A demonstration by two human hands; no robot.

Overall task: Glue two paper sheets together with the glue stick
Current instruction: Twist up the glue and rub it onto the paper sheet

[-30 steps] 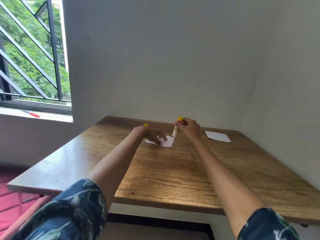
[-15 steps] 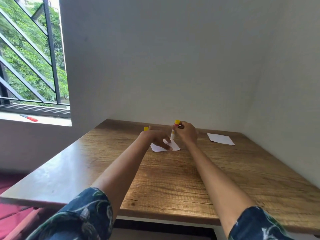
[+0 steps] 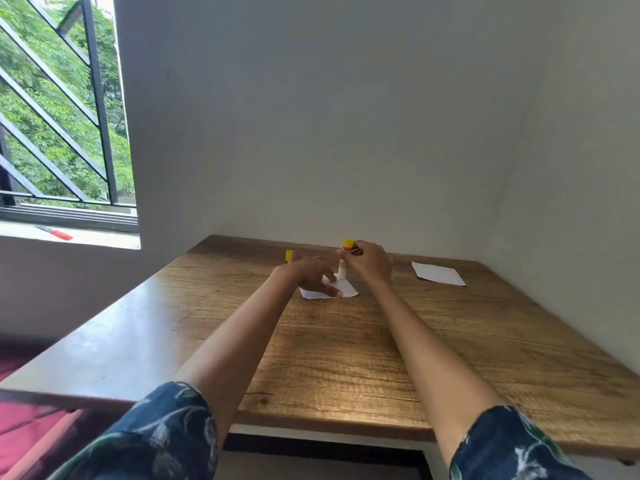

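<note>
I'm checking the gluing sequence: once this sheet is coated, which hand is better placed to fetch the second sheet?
Probably the left hand, though it is farther: it only presses the near sheet flat. The right hand, nearer the second sheet, grips the glue stick.

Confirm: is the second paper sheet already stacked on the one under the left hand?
No, the second paper sheet lies apart near the right wall, while the left hand rests on the other sheet.
</note>
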